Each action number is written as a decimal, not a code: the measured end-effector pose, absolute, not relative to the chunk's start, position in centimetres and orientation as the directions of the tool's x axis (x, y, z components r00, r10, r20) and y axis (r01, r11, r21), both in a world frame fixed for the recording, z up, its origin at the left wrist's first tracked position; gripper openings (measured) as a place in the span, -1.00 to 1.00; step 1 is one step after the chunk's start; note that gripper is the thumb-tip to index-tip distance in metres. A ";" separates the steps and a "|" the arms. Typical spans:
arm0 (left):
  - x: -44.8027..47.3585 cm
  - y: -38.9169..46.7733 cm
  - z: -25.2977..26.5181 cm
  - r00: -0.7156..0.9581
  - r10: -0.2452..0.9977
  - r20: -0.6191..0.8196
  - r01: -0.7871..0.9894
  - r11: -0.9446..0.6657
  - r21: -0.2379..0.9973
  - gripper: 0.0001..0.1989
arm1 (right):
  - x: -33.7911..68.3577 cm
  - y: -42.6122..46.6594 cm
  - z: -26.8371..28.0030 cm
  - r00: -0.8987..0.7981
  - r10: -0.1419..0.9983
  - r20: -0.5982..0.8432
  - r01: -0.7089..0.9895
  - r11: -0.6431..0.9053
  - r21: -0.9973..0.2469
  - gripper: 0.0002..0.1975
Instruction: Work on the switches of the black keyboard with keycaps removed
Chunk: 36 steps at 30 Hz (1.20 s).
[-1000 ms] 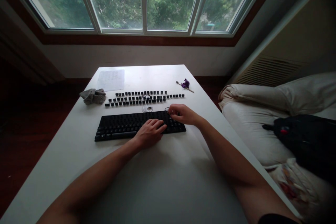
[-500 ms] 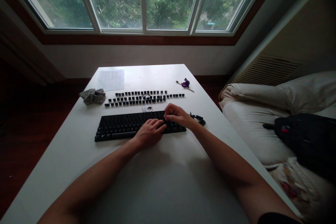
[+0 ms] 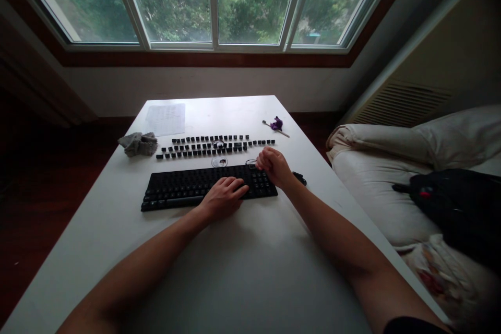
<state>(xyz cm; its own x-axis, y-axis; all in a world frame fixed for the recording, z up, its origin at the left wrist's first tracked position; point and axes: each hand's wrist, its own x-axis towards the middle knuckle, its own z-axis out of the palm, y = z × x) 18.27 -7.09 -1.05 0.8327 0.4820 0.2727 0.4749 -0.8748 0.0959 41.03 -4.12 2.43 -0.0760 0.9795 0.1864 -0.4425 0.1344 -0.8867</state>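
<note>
Keyboard (image 3: 183,186) x1, L hand (image 3: 222,198) unclenched atop. R hand (image 3: 276,167) curled nr it, can't tell grip. Keycaps (image 3: 204,147): 3 rows.

The long black plastic keyboard (image 3: 176,185) lay across the white rectangular table (image 3: 97,235). Just behind it sat a round clear object (image 3: 219,162), and behind that, rows of small square black keycaps (image 3: 209,146). Left of these lay a crumpled grey cloth (image 3: 138,144), a white paper sheet (image 3: 165,118) behind it, rightward. A crumpled purple bundle (image 3: 276,124) lay behind their right end. Right of the table, a black fabric bag (image 3: 457,209) lay on a padded cream sofa (image 3: 362,182).
</note>
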 end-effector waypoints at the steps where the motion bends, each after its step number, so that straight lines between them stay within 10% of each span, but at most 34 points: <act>1: 18.3 -7.1 -1.0 0.833 0.482 0.272 0.475 -0.875 0.095 -0.58 | 41.0 -4.1 2.4 -0.066 0.982 0.180 -0.455 0.131 -0.881 -0.57; 12: 18.2 -7.1 -1.1 0.830 0.484 0.275 0.471 -0.874 0.117 -0.57 | 42.4 -3.4 2.8 0.019 0.995 0.095 -0.567 0.089 -0.819 -0.56; 24: 18.3 -6.5 -1.4 0.467 0.802 0.372 0.549 -0.593 0.589 -0.68 | 38.4 -6.6 4.8 -0.018 0.980 0.199 -0.516 0.161 -0.841 -0.60; 36: 18.2 -6.8 -0.6 0.522 0.772 0.363 0.469 -0.615 0.634 -0.79 | 36.4 -7.6 3.9 -0.086 0.979 0.187 -0.572 0.105 -0.813 -0.59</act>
<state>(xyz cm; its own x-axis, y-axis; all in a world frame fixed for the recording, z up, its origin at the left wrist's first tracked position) 18.20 -6.79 -0.58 0.5219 0.7720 0.3629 0.4690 -0.6150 0.6339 36.39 -7.60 3.88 -0.0856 0.9787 0.1867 -0.5720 0.1052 -0.8135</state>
